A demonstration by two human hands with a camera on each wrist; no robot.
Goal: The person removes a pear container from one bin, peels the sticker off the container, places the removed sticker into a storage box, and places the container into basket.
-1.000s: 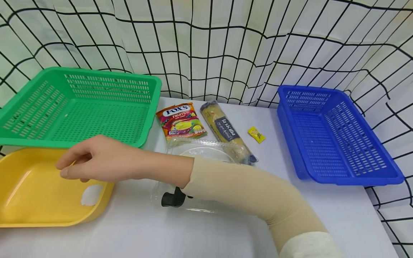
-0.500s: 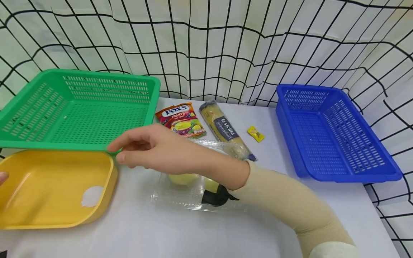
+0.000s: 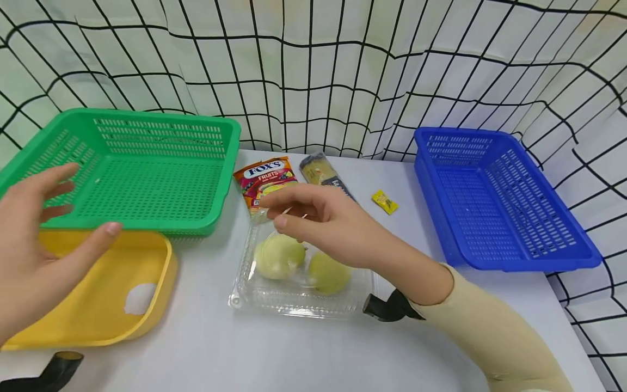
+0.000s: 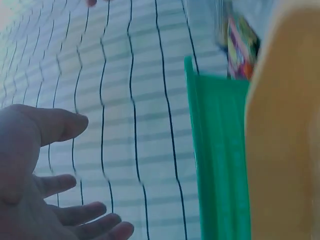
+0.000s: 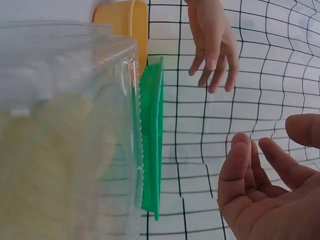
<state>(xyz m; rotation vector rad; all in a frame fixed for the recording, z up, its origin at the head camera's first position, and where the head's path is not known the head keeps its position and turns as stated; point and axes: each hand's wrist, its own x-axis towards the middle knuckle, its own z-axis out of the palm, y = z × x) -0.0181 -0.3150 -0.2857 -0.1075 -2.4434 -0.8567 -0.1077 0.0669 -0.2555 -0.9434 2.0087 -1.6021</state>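
In the head view my left hand (image 3: 34,245) hovers over the yellow tub (image 3: 168,267) and the near rim of the green basket (image 3: 157,222), thumb and fingers spread and holding nothing. My right hand (image 3: 338,226) is above the clear plastic clamshell box (image 3: 274,306), its fingers loosely bent around nothing. Inside that box lie two round pale yellow-green fruits, one on the left (image 3: 280,257) and one on the right (image 3: 329,274). Both hands also show in the right wrist view, the left hand (image 5: 212,40) at the top and the right hand (image 5: 270,190) below.
Behind the box lie a Fox's Fruits candy bag (image 3: 262,173) and a La Sicilia packet (image 3: 318,170), partly covered by my right hand. A small yellow wrapped sweet (image 3: 385,202) lies near the blue basket (image 3: 455,218). Black wire mesh (image 3: 313,81) encloses the table's back and right.
My right hand has moved right from the yellow tub to above the clear box, uncovering the fruits. My left hand has come in from the left edge over the tub.
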